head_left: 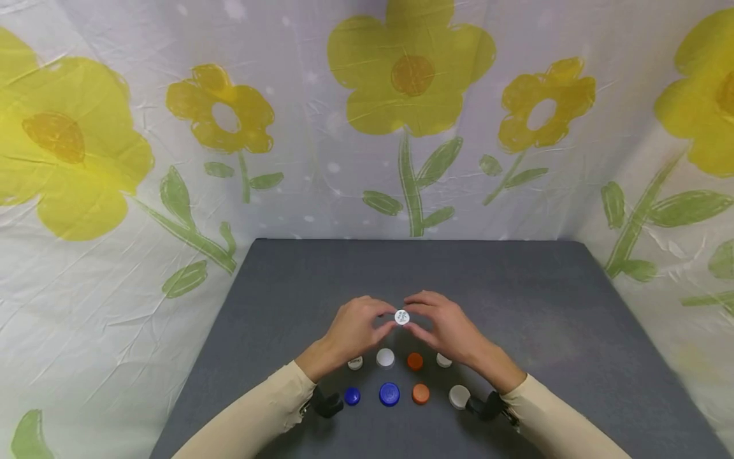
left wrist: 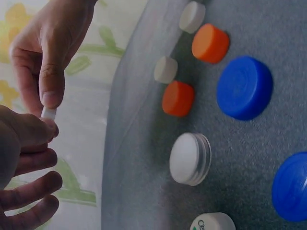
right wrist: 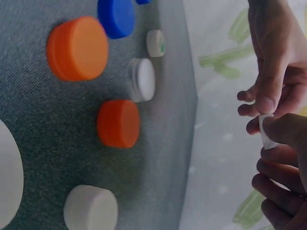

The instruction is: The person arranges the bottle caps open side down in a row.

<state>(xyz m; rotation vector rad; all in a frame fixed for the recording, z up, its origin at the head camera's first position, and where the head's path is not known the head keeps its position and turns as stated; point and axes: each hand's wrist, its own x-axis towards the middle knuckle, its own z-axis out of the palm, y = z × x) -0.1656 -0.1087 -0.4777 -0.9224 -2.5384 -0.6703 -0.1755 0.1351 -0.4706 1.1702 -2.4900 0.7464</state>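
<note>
A small round white bottle cap (head_left: 402, 317) with dark print on its top is held up over the far side of two rows of caps. From the left, my left hand (head_left: 357, 324) pinches its edge between thumb and forefinger. My right hand (head_left: 446, 324) grips the opposite edge with thumb and fingers. Seen from the left wrist, the cap (left wrist: 48, 113) appears edge-on between the fingertips. In the right wrist view the same cap (right wrist: 265, 130) stands on edge, partly covered by both thumbs.
Nearer me on the dark grey table (head_left: 516, 287) lie a printed white cap (head_left: 355, 363), a white cap with a clear ring (head_left: 385, 358), orange caps (head_left: 415, 361), blue caps (head_left: 389, 394) and plain white caps (head_left: 459, 396). A flower-patterned curtain (head_left: 309, 191) surrounds the table.
</note>
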